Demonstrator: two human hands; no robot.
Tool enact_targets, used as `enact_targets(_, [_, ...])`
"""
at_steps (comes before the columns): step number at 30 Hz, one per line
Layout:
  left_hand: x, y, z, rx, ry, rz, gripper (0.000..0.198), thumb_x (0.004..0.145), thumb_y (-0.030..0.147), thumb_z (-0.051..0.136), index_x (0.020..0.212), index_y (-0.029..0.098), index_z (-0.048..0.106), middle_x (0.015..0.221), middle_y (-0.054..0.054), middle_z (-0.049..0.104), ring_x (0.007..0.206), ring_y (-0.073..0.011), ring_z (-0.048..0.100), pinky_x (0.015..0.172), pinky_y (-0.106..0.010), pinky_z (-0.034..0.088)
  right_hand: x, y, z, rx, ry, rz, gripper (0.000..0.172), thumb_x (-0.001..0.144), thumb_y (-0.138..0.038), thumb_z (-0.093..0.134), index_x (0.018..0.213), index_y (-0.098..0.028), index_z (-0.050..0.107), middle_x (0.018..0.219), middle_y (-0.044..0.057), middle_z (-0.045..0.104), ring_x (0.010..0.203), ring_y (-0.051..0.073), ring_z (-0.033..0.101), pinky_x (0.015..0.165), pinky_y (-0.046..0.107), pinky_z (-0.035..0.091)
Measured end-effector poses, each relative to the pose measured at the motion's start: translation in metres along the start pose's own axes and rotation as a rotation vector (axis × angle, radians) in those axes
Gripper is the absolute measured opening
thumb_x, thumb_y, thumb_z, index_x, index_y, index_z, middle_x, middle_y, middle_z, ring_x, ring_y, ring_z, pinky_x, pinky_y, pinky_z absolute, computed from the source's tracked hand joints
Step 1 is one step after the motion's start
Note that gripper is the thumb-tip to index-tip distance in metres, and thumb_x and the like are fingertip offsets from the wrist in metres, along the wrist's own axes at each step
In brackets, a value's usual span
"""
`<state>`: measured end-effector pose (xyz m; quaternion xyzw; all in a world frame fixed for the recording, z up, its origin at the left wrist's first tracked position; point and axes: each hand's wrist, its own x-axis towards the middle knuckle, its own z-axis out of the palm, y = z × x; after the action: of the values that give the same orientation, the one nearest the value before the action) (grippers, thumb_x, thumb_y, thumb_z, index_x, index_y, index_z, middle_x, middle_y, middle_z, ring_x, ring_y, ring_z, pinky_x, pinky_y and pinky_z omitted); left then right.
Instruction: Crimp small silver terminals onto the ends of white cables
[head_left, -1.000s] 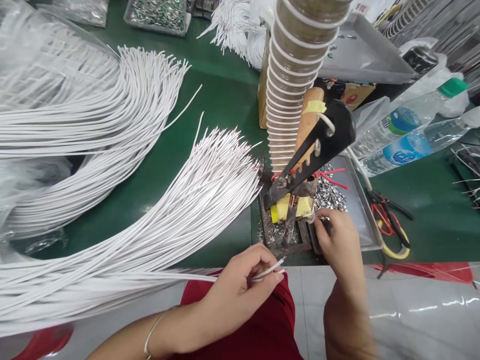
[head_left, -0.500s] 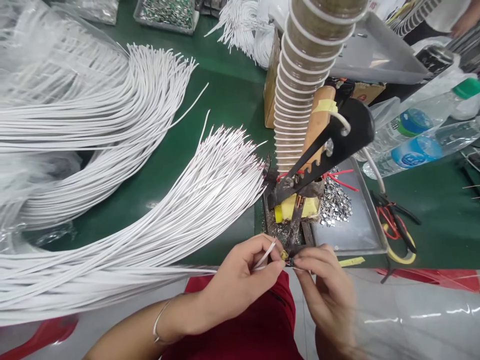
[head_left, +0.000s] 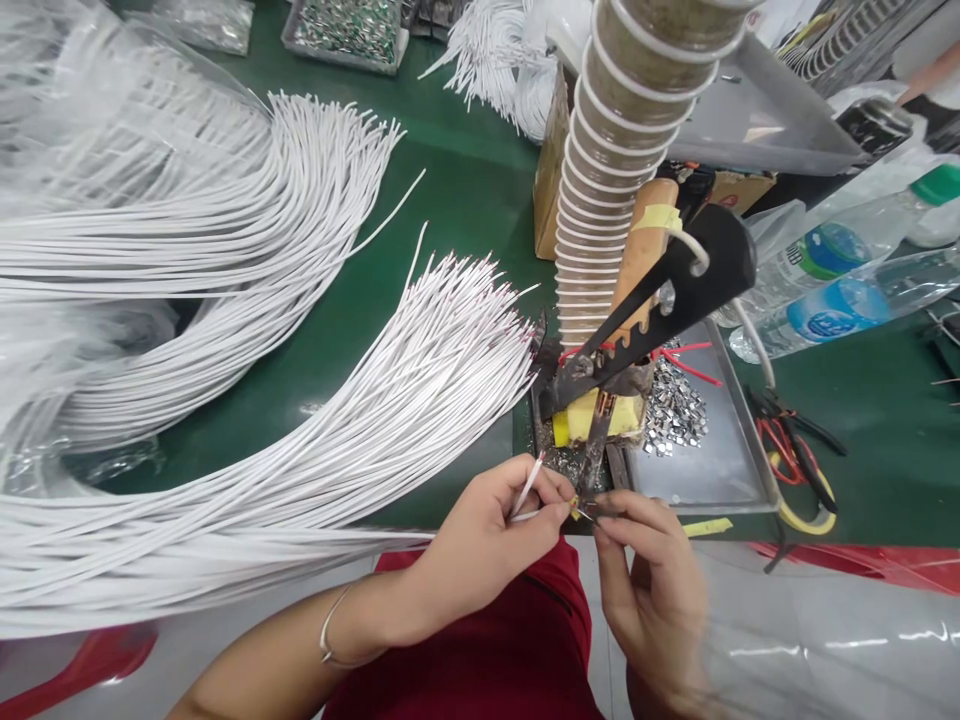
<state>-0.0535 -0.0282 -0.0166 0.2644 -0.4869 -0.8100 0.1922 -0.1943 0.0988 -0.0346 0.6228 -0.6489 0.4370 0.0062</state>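
Change since a second ago: the right hand [head_left: 649,570] has left the metal tray [head_left: 720,470] and come back to the table edge, where it now meets the left hand [head_left: 487,530]; the view has also drifted slightly, so everything sits a little further right.

Left hand — fingers closed in a pinch on two thin white wires [head_left: 527,487], whose ends stick up past the fingertips; a thin bangle [head_left: 330,630] circles the wrist.

Right hand — thumb and forefinger pinched on a small metal clip [head_left: 592,512], too small to make out clearly, held against the tip of one wire just in front of the hand press [head_left: 600,400].

Hand press — black lever with a taped wooden handle [head_left: 645,255], yellow block at its base, standing upright at the near edge of the green table [head_left: 450,210].

Metal tray — right of the press, with a heap of small shiny metal pieces [head_left: 675,405] in its far left corner.

White wire bundle [head_left: 337,440] — fanned across the table, loose ends near the press; a second bundle [head_left: 187,210] lies beyond it.

Ribbed hose [head_left: 622,170] — rising behind the press.

Pliers [head_left: 795,460] with red and yellow grips — right of the tray.

Two plastic water bottles [head_left: 840,300] — lying far right.
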Motion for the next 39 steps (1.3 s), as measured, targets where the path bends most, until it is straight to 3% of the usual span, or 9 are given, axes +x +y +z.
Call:
enact_targets(10, [0.004,0.003,-0.002,-0.042,0.011,0.013,0.011,0.092,0.015,0.063,0.082,0.015,0.057,0.096,-0.001,0.063,0.084,-0.0105,0.056,0.08,-0.023,0.045,0.005,-0.002,0.002,-0.122,0.066,-0.064,0.024,0.087,0.002,0.067,0.106,-0.012,0.062,0.113,0.009,0.066,0.106,0.015,0.065,0.094,0.031,0.053])
enact_targets(16, [-0.002,0.007,0.004,0.074,0.051,0.027,0.013,0.09,0.017,0.061,0.079,0.016,0.056,0.098,-0.005,0.065,0.088,-0.0145,0.06,0.08,-0.026,0.049,0.006,-0.006,0.006,-0.175,0.075,-0.097,0.025,0.087,0.001,0.068,0.108,-0.012,0.061,0.109,0.009,0.064,0.103,0.015,0.064,0.09,0.029,0.055])
enact_targets(22, [-0.004,0.004,0.006,0.147,0.065,0.049,0.013,0.088,0.013,0.061,0.077,0.016,0.056,0.094,-0.003,0.065,0.086,-0.0137,0.06,0.076,-0.023,0.048,0.01,-0.009,-0.001,-0.072,0.052,0.014,0.016,0.091,-0.004,0.061,0.1,-0.017,0.06,0.105,0.006,0.059,0.097,0.015,0.061,0.085,0.032,0.055])
enact_targets(30, [0.007,0.004,-0.002,-0.034,0.011,-0.019,0.013,0.088,0.012,0.064,0.079,0.014,0.056,0.089,0.0,0.061,0.073,-0.0081,0.05,0.07,-0.022,0.041,0.003,-0.006,0.001,-0.06,0.036,0.015,0.032,0.086,0.003,0.064,0.11,-0.018,0.06,0.11,0.007,0.067,0.099,0.018,0.066,0.084,0.035,0.054])
enact_targets(39, [0.005,0.006,-0.001,-0.058,-0.01,-0.058,0.014,0.087,0.015,0.066,0.078,0.014,0.055,0.088,0.001,0.059,0.066,-0.0068,0.045,0.064,-0.022,0.037,0.004,-0.005,0.0,-0.01,0.118,0.03,0.031,0.086,0.003,0.062,0.107,-0.02,0.059,0.109,0.006,0.063,0.097,0.018,0.063,0.085,0.04,0.053])
